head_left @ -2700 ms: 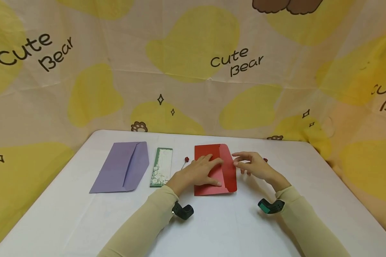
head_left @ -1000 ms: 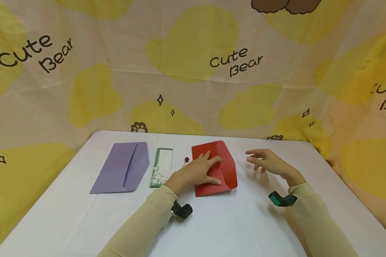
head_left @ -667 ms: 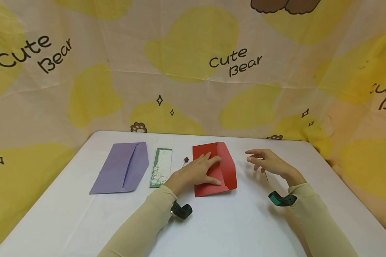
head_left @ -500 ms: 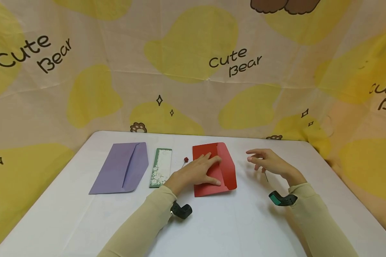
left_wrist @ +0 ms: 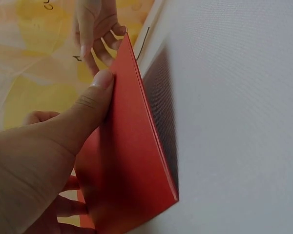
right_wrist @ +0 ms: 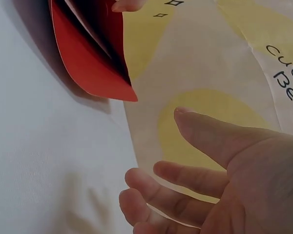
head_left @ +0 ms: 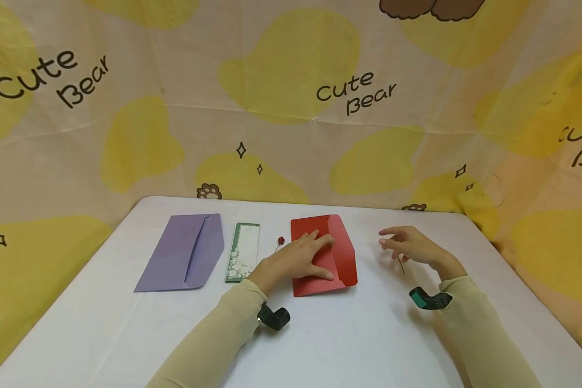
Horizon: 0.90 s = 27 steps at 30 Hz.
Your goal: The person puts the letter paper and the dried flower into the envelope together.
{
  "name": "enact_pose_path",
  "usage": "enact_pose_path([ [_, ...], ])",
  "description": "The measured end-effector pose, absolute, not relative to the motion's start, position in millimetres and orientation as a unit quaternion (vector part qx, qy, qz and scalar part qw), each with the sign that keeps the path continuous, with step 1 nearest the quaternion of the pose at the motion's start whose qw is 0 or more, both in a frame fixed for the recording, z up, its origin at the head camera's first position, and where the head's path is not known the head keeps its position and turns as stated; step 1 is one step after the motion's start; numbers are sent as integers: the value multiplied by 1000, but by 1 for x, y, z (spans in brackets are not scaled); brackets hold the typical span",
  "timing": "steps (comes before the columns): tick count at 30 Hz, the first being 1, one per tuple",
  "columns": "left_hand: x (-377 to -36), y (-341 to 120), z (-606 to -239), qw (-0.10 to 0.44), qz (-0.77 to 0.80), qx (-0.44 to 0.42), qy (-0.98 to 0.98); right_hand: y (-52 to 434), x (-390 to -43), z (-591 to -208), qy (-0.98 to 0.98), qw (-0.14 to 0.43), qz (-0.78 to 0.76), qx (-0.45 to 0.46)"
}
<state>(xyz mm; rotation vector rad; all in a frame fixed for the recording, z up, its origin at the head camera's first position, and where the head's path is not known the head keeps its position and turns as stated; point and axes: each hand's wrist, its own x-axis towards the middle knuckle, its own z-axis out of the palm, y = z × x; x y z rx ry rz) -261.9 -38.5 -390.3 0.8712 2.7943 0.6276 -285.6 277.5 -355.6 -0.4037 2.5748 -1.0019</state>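
My left hand [head_left: 298, 256] grips the red envelope [left_wrist: 132, 146], thumb on one side and fingers spread across it. One edge stands up from the table, casting a shadow in the left wrist view. On its right the flap [head_left: 344, 253] is unfolded, and the mouth gapes in the right wrist view. My right hand [head_left: 412, 248] hovers right of the envelope, fingers loosely bent and holding nothing. Below that hand a thin stem [head_left: 401, 266] shows; its upper end is hidden behind the fingers.
A lilac envelope [head_left: 179, 253] lies at the left with its flap open. Beside it is a slim white card with a green floral border [head_left: 243, 252]. A small red flower on a stem [head_left: 281, 241] lies partly behind my left hand. A patterned cloth [head_left: 291, 134] hangs behind the white table [head_left: 344, 345].
My right hand has drawn away from the envelope's flap to the right. The red envelope has tilted slightly under my left hand, and its mouth edge has risen.
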Motion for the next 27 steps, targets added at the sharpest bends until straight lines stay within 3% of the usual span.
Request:
enact_pose_path([
  [27, -264, -38, -391, 64, 201, 302, 930, 317, -290, -364, 914, 179, -356, -73],
])
